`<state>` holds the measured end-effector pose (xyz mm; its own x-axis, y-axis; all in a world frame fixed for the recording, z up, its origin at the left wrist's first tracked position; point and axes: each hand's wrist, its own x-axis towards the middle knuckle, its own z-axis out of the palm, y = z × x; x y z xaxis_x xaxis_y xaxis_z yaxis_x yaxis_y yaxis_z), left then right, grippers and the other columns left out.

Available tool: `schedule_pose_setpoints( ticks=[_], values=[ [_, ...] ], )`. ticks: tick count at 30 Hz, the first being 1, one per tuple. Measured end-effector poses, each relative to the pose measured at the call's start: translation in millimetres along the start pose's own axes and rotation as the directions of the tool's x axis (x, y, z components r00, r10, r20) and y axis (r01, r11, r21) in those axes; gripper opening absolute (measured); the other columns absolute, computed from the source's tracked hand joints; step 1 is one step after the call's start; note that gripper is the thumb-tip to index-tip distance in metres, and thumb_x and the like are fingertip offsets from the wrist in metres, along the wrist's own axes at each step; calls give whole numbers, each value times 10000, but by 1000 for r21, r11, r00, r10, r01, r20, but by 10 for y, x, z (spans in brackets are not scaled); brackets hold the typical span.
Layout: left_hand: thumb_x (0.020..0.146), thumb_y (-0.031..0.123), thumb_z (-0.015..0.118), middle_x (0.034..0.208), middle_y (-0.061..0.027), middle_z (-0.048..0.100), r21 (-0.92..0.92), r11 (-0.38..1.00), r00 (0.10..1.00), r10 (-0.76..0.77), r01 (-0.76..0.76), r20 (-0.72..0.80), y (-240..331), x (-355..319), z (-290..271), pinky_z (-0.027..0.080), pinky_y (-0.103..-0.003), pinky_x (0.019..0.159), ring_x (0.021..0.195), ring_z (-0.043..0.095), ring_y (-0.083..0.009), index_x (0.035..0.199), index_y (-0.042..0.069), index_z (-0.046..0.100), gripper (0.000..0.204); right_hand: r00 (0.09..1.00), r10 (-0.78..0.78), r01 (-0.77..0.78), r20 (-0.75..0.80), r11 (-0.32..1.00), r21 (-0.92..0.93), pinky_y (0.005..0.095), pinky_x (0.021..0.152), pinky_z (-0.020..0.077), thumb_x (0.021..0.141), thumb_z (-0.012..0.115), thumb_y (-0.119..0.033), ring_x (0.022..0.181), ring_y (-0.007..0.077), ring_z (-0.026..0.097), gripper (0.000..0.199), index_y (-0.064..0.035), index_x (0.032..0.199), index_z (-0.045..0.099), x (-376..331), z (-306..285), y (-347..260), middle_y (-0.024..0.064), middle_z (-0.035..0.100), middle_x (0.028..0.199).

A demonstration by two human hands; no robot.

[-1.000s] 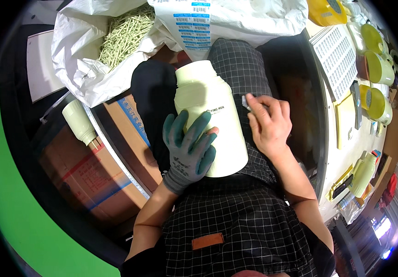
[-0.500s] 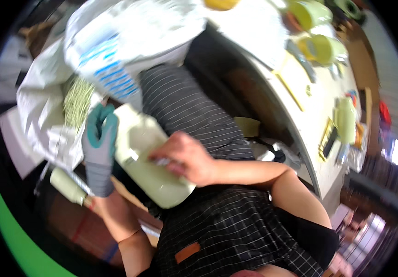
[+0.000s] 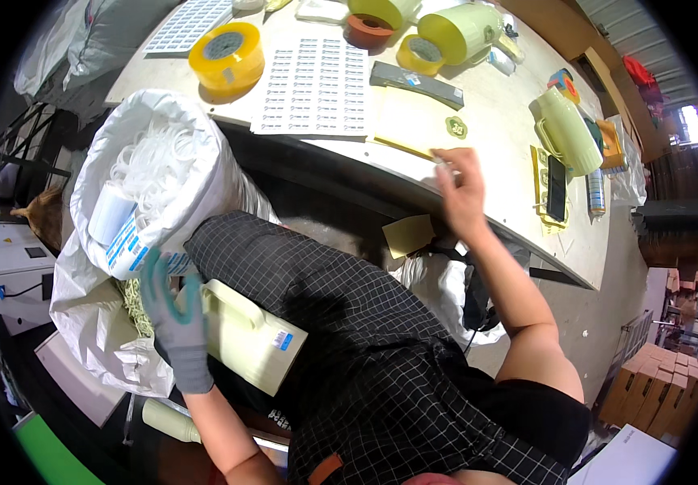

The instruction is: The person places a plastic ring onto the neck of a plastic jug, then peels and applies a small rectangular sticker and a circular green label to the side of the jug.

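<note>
On my lap lies a pale green jug with a looped handle, tilted, a small blue-and-white sticker near its lower end. My left hand, in a grey and teal glove, rests against the jug's other end with fingers stretched and apart. Over the table's near edge is my bare right hand, its fingers curled together at the corner of a pale yellow sheet. Whatever sits between those fingertips is too small to make out. A dark grey bar lies across the sheet's far side.
On the white table are a label sheet, a yellow tape roll, another jug and a phone. A white bag of clear rings stands left of my knee. A green bottle-shaped piece lies lower left.
My right hand has left the jug and reached out to the yellow sheet on the table. The jug has turned on my lap, its handle and sticker now showing. My left hand stays beside it.
</note>
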<state>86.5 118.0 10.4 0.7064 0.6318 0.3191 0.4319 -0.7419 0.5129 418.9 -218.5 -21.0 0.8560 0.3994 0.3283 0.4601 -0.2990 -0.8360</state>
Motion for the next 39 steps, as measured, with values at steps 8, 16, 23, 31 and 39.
schedule_pose_setpoints(
  ticks=[8, 16, 23, 31, 39],
  values=[
    [961, 621, 584, 1660, -137, 404, -127, 673, 587, 709, -728, 391, 2237, 715, 1949, 174, -579, 1304, 1558, 287, -415, 1516, 108, 541, 757, 987, -161, 122, -26, 832, -541, 370, 717, 541, 905, 788, -185, 870, 257, 665, 165, -127, 1058, 806, 323, -693, 597, 79, 644, 949],
    [924, 651, 617, 1653, -67, 421, -87, 614, 516, 724, -785, 458, 2634, 812, 2833, 141, -663, 1262, 1537, 312, -413, 1552, 197, 524, 781, 989, -147, 135, 31, 773, -621, 390, 709, 550, 886, 748, -168, 906, 258, 649, 229, -175, 1111, 792, 424, -744, 796, 60, 633, 977],
    [937, 677, 565, 1662, -60, 410, -65, 613, 509, 705, -787, 495, 2642, 805, 2827, 110, -664, 1264, 1552, 282, -397, 1557, 190, 522, 790, 979, -140, 205, 149, 712, -672, 396, 728, 555, 913, 730, -155, 899, 247, 649, 274, -193, 1178, 787, 559, -760, 728, 58, 635, 960],
    [931, 656, 597, 1678, -56, 381, -39, 620, 496, 662, -784, 561, 2711, 825, 2733, 111, -697, 1251, 1569, 247, -398, 1563, 192, 503, 790, 910, 381, -314, -166, 892, 324, 315, 744, 502, 1062, 640, -199, 824, 124, 582, 310, -148, 1355, 730, 819, -976, 718, 31, 722, 1091],
    [929, 661, 611, 1688, -43, 371, -19, 644, 505, 617, -765, 604, 2775, 865, 2756, 109, -703, 1250, 1580, 253, -379, 1579, 226, 483, 793, 971, -110, 227, 213, 701, -675, 401, 763, 556, 909, 728, -178, 877, 266, 647, 468, -216, 1372, 675, 561, -888, 566, 48, 656, 926]
  ],
)
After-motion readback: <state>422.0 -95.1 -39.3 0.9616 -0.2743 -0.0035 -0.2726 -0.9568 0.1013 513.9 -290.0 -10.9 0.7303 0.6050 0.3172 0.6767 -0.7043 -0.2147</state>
